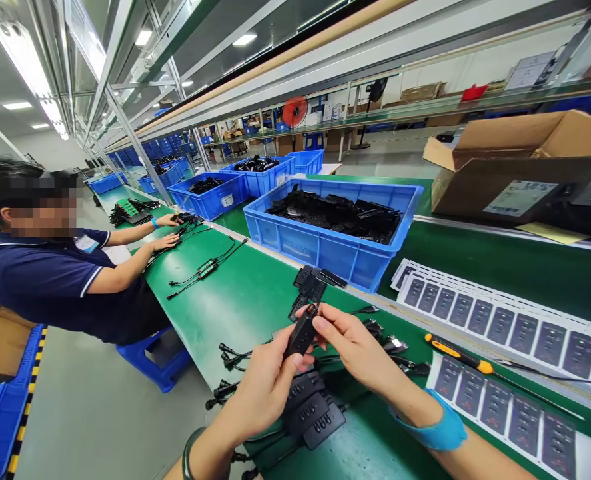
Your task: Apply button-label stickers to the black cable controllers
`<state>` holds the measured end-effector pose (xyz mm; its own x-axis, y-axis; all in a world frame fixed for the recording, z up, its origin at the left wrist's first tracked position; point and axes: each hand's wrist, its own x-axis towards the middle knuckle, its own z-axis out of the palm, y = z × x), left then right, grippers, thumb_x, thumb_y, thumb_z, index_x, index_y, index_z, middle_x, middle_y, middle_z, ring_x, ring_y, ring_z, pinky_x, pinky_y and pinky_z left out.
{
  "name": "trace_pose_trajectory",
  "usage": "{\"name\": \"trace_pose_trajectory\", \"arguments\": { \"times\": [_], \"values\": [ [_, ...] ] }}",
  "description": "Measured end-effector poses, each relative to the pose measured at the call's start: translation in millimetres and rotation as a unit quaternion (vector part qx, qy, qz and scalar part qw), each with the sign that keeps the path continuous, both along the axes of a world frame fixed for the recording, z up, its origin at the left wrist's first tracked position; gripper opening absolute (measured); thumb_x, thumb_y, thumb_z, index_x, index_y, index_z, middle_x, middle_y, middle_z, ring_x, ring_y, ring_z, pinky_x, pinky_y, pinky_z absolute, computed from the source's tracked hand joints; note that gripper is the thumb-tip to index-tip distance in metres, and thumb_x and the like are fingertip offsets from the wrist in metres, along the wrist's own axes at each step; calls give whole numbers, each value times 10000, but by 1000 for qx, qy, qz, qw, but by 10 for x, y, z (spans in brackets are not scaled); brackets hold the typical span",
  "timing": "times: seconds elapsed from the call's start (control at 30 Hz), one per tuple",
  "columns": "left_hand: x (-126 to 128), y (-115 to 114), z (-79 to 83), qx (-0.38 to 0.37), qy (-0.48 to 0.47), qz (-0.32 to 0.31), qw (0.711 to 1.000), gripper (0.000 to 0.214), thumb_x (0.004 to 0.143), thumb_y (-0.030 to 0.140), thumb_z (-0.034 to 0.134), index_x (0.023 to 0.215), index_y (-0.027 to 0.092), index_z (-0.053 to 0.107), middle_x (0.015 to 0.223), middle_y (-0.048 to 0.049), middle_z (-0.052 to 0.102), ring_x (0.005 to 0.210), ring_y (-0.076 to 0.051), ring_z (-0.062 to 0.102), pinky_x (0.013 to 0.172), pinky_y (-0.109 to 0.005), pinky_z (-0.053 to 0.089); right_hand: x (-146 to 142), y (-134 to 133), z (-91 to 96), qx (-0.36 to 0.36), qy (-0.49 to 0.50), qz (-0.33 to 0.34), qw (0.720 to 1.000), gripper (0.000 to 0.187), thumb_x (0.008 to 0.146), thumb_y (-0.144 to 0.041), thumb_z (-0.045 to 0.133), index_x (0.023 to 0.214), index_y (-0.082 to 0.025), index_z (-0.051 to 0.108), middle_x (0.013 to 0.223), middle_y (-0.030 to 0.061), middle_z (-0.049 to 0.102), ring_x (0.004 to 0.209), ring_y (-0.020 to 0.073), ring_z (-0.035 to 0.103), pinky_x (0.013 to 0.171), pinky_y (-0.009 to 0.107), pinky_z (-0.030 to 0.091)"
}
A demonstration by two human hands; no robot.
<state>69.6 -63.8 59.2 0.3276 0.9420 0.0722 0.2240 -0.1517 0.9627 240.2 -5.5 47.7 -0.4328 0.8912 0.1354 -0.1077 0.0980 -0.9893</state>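
My left hand (260,393) and my right hand (355,347) both pinch a small black plastic case (302,331) above the green bench, its end tilted up between my fingertips. Under my left hand lies a heap of black cased modules with cables (308,410). Further black pieces (308,287) sit just beyond my hands. Near my right forearm, a yellow-and-black-handled screwdriver (458,353) rests across printed sheets of dark labels (505,413). A blue band (432,423) wraps my right wrist, and a dark bangle (188,457) circles my left.
A green workbench (235,313) runs away to the left, with a large blue crate of black parts (330,227) and more crates behind it. A cardboard box (520,167) sits at right. Across the aisle, a seated co-worker (60,280) handles cables.
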Motion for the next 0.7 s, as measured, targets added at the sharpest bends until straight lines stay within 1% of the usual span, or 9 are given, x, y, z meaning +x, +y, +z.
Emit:
{"name": "trace_pose_trajectory", "arguments": {
  "times": [0.1, 0.17, 0.27, 0.33, 0.43, 0.5, 0.6, 0.63, 0.7],
  "values": [
    [-6, 6, 7, 4, 67, -5, 998, 385, 985, 315, 400, 1314, 149, 509, 989, -102, 702, 808, -187, 696, 752, -308, 572, -41, -22, -64, 26, -6, -41, 999, 427, 898, -595, 522, 822, -182, 601, 746, 14, 574, 652, 130, 497, 605, 266, 440],
    [-24, 26, 30, -9, 80, -8, 997, 349, 982, 318, 391, 1237, 139, 548, 894, -79, 696, 713, -169, 679, 676, -280, 565, -70, -44, -98, 20, 9, -62, 998, 423, 889, -589, 547, 782, -184, 603, 733, 14, 565, 653, 131, 483, 609, 267, 433],
    [-121, 88, 104, -17, 87, -4, 996, 299, 969, 322, 422, 1142, 161, 604, 839, -48, 674, 673, -149, 647, 652, -258, 541, -64, -30, -84, -36, 103, -37, 993, 379, 839, -574, 631, 994, -229, 651, 874, 27, 608, 655, 125, 479, 572, 257, 424],
    [-240, 148, 144, -6, 105, 1, 994, 292, 949, 335, 460, 1123, 179, 634, 882, -51, 644, 720, -154, 621, 644, -254, 526, -4, 41, -38, -71, 197, -49, 977, 441, 787, -571, 682, 1124, -292, 624, 990, 31, 613, 629, 115, 451, 500, 241, 382],
    [-444, 242, 103, 11, 160, 39, 986, 320, 903, 355, 531, 1166, 207, 636, 901, -39, 587, 733, -151, 556, 603, -240, 482, 160, 231, 4, -111, 262, -124, 951, 343, 756, -537, 709, 980, -286, 639, 878, 17, 600, 557, 103, 382, 420, 222, 287],
    [-544, 288, -7, -3, 190, 67, 979, 324, 871, 350, 575, 1157, 205, 621, 811, -1, 567, 650, -128, 511, 571, -230, 437, 288, 370, -27, -136, 220, -156, 953, 304, 710, -480, 759, 856, -249, 626, 758, 4, 582, 532, 99, 373, 417, 216, 269],
    [-599, 310, -219, -34, 220, 77, 972, 265, 826, 336, 630, 1049, 193, 638, 751, 19, 576, 601, -119, 509, 578, -236, 423, 464, 533, -165, -132, 78, -165, 974, 356, 621, -445, 818, 805, -217, 614, 702, 1, 626, 518, 98, 409, 446, 221, 292],
    [-596, 308, -280, -38, 238, 76, 968, 249, 813, 332, 646, 1017, 191, 658, 776, 6, 596, 621, -128, 535, 602, -246, 438, 517, 574, -224, -112, 16, -155, 981, 353, 625, -463, 808, 784, -209, 621, 688, 10, 647, 534, 111, 453, 476, 232, 333],
    [-583, 306, -367, -37, 279, 59, 958, 247, 801, 343, 668, 998, 199, 708, 862, -32, 635, 693, -156, 591, 663, -272, 472, 612, 652, -343, -56, -117, -119, 984, 364, 732, -551, 693, 685, -194, 642, 680, 49, 692, 634, 165, 577, 607, 275, 437]
  ]
}}
